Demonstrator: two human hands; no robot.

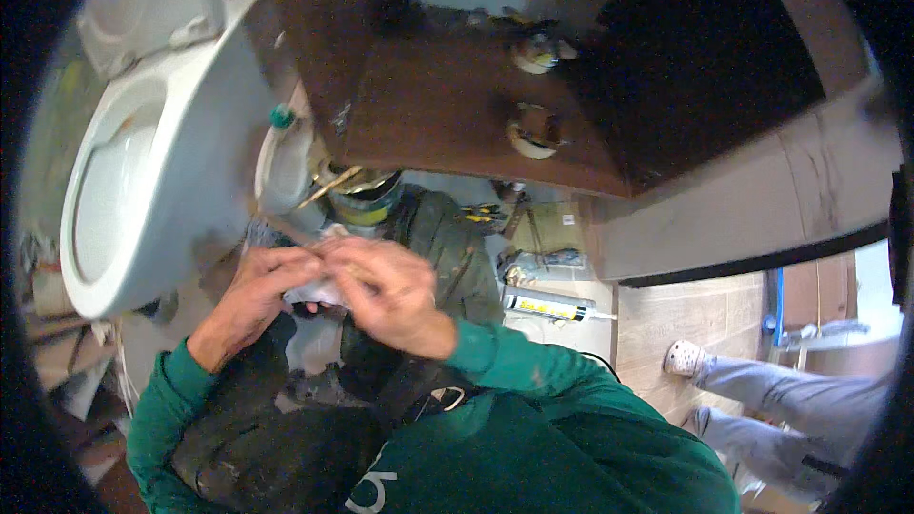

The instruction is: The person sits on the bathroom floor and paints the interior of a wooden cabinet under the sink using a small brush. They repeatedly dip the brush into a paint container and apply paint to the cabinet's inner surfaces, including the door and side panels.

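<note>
My left hand (pixel 259 297) and my right hand (pixel 392 293) meet above my lap, fingers bent and close together. Between them is a small whitish, crumpled piece (pixel 328 293), perhaps cloth or plastic; its kind is unclear. The left fingers pinch it from the side. My right hand is closed over its upper part, and the back of that hand hides what its fingers grip. Just beyond stands an open can (pixel 367 205) with a yellowish-green band and a thin wooden stick (pixel 328 187) across its top.
At left is a white toilet (pixel 205 124), with a white container (pixel 283 171) beside it. Ahead, a dark brown cabinet (pixel 457 105) has two round cut-outs. A sealant cartridge (pixel 550 306) and yellow-black pliers (pixel 484 213) lie right of my knee. Another person's legs (pixel 790 390) are at far right.
</note>
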